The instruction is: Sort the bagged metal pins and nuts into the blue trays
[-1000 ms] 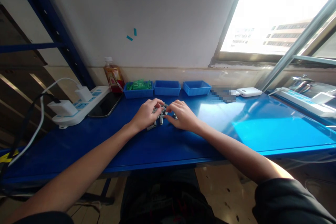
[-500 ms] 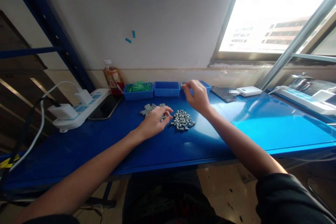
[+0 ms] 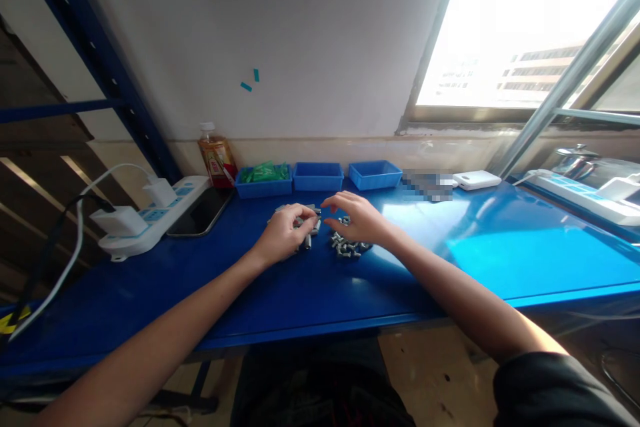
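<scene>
Above metal pieces [image 3: 346, 249], right hand [image 3: 359, 219] is spread, left hand [image 3: 284, 233] unclear; bottle label [image 3: 217, 163] illegible.

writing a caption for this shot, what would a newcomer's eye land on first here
Probably the two bare hands, left hand and right hand, over small metal parts mid-table. Next, the bright window at upper right, then the green pieces in the leftmost of three blue bins along the wall.

I count three bins [image 3: 318, 185], two power strips [image 3: 185, 192], two wall stickers [image 3: 257, 75], two metal piles [image 3: 345, 249], one bottle [image 3: 216, 159] and one phone [image 3: 199, 215] at left. Pieces per pile, I can't tell.
</scene>
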Motion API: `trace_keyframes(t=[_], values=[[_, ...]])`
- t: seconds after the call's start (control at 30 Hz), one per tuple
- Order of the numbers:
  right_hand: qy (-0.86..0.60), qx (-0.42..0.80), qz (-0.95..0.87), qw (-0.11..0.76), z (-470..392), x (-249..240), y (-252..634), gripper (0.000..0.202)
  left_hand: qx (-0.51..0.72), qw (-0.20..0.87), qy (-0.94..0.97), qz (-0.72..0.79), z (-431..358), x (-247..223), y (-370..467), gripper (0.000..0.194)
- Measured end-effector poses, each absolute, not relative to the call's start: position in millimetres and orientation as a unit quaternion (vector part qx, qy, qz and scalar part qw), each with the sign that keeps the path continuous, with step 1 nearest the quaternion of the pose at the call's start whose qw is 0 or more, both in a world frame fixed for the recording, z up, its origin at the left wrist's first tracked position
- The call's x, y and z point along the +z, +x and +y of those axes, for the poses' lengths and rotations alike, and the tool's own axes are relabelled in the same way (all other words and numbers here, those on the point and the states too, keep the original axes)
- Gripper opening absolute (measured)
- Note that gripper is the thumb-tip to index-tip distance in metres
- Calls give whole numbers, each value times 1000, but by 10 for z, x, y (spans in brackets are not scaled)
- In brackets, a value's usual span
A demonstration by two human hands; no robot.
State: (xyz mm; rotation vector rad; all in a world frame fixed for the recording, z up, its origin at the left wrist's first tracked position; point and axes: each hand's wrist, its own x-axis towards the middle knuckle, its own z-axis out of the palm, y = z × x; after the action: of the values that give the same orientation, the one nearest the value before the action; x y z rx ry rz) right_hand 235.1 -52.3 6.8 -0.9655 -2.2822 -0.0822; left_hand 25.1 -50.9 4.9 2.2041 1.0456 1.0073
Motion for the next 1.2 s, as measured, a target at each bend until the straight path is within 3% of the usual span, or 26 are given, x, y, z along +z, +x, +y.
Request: trace_keyframes(t=[0.13, 0.33, 0.53, 0.67, 0.97, 1.2], values=[[-333, -70, -878, 336, -590, 37, 2153, 13, 363, 289, 802, 375, -492, 63, 233, 35], [-333, -133, -877, 321, -625, 147, 2243, 22, 357, 283, 810, 370, -530, 30, 264, 39], [-600, -231, -673, 366, -240, 303, 2705, 26, 235, 61, 919, 312, -402, -44, 421, 24], [-682, -150, -655, 289, -118, 129, 2987, 28, 180, 23, 937, 298, -313, -71, 485, 20], [-448, 16, -866, 223, -434, 66, 2463, 18, 192, 55, 920, 336, -451, -74, 321, 8], [-427, 126, -869, 218, -516, 94, 2374, 22, 196, 59, 918, 339, -450, -101, 348, 15]])
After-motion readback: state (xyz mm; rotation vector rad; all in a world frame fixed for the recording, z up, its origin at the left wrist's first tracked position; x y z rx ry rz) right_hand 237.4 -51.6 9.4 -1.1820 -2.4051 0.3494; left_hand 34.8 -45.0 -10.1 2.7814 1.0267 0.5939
